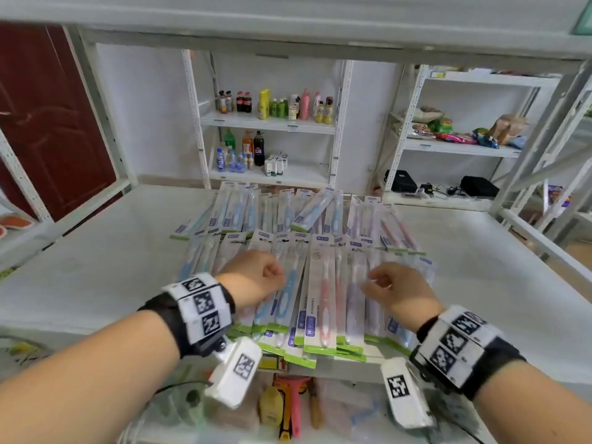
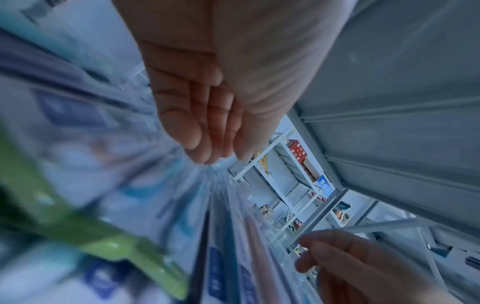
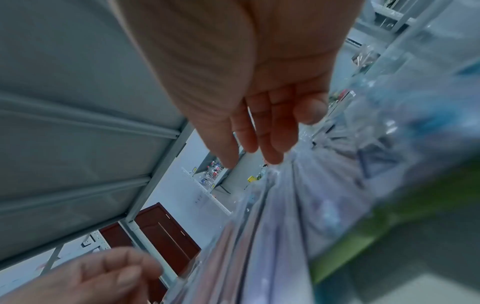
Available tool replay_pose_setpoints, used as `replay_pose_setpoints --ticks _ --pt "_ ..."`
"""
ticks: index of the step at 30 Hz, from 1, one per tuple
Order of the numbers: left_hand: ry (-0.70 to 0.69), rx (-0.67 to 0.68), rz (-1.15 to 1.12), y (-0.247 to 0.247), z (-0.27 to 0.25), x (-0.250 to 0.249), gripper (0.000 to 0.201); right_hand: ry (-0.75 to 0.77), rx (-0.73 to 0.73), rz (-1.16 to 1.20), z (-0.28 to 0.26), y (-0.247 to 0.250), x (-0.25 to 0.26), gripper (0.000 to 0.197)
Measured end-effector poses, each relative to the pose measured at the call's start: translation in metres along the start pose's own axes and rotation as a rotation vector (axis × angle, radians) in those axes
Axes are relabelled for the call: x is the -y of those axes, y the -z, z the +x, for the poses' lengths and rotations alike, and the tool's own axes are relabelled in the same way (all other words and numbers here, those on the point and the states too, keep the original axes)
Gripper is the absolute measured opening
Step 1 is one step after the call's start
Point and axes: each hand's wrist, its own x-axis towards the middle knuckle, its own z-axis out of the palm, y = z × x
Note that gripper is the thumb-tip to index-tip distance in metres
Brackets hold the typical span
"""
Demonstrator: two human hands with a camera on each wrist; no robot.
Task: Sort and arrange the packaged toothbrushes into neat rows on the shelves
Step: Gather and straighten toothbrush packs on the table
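Packaged toothbrushes lie in two overlapping rows on the white shelf point(image 1: 112, 251). The back row point(image 1: 243, 209) has one pack point(image 1: 315, 206) lying askew on top. The front row point(image 1: 320, 299) hangs over the shelf's front edge with its green ends. My left hand point(image 1: 256, 277) hovers over a blue toothbrush pack point(image 1: 288, 296), fingers relaxed point(image 2: 207, 127) and holding nothing. My right hand point(image 1: 397, 290) hovers over the pale packs right of a pink toothbrush pack point(image 1: 323, 293), fingers loose point(image 3: 265, 131) and empty. The packs point(image 2: 221, 236) are blurred in both wrist views.
The shelf board above point(image 1: 288, 14) hangs low over the work area. The shelf below point(image 1: 288, 408) holds mixed goods. Behind stand racks with bottles point(image 1: 272, 107) and snack bags point(image 1: 464, 129). A dark red door point(image 1: 48, 123) is at the left. Bare shelf surface flanks the rows.
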Motion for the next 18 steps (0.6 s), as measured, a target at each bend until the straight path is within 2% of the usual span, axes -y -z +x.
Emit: replay_pose_setpoints --ticks 5,9,11,12,15,18 --pt "0.040 0.192 0.021 -0.023 0.024 -0.029 0.042 -0.031 0.118 -0.081 0.010 -0.013 0.026 0.031" --pt "-0.019 0.199 0.097 -0.037 0.033 -0.045 0.035 -0.053 0.125 -0.091 0.011 -0.015 0.033 0.025" --pt "-0.009 0.212 0.106 -0.043 0.038 -0.047 0.061 -0.065 0.140 -0.092 0.010 -0.015 0.034 0.024" --pt "-0.004 0.207 0.108 -0.045 0.039 -0.048 0.067 -0.066 0.146 -0.098 0.010 -0.015 0.034 0.025" --pt "0.024 0.175 0.072 -0.046 0.043 -0.047 0.064 -0.089 0.153 -0.123 0.010 -0.017 0.034 0.030" --pt "0.027 0.145 0.005 -0.041 0.043 -0.042 0.035 -0.120 0.158 -0.158 0.011 -0.023 0.035 0.032"
